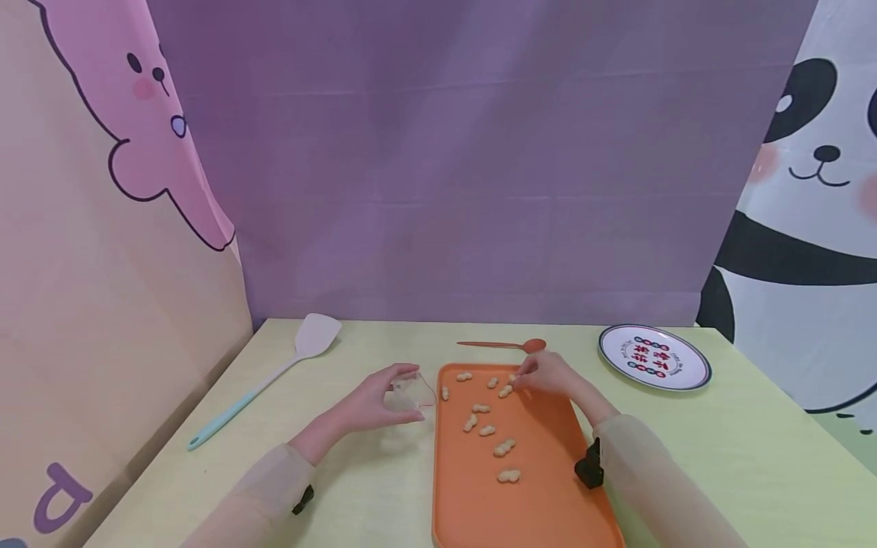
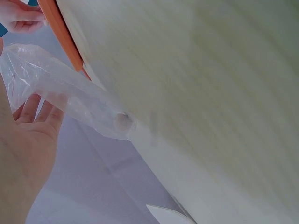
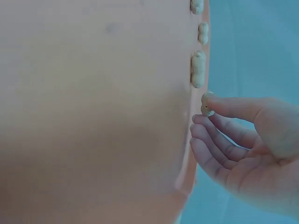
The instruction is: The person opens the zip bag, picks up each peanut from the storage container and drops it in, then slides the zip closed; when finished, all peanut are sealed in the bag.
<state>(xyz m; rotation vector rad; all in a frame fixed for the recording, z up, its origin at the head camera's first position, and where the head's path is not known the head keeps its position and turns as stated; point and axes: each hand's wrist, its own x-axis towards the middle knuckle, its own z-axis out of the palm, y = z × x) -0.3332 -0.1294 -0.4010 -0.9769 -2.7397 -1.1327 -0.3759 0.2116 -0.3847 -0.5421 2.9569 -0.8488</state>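
Observation:
My left hand (image 1: 375, 402) grips a clear plastic bag (image 2: 70, 88) by its mouth, left of the orange tray (image 1: 534, 502). A small brownish thing (image 2: 124, 122) shows at the bottom of the bag in the left wrist view. Over the tray's far right corner my right hand (image 1: 553, 376) pinches a peanut (image 3: 206, 105) between thumb and forefinger, the other fingers loosely bent. Several more unshelled peanuts lie scattered on the tray, among them one near its middle (image 1: 504, 447) and one closer to me (image 1: 508, 476).
A red spoon (image 1: 533, 345) lies just beyond the tray. The white plate (image 1: 617, 358) with red and blue print sits at the back right of the table. On the left lies a spatula (image 1: 274, 374) with a pale blue handle. A purple curtain (image 1: 438, 167) hangs behind the table.

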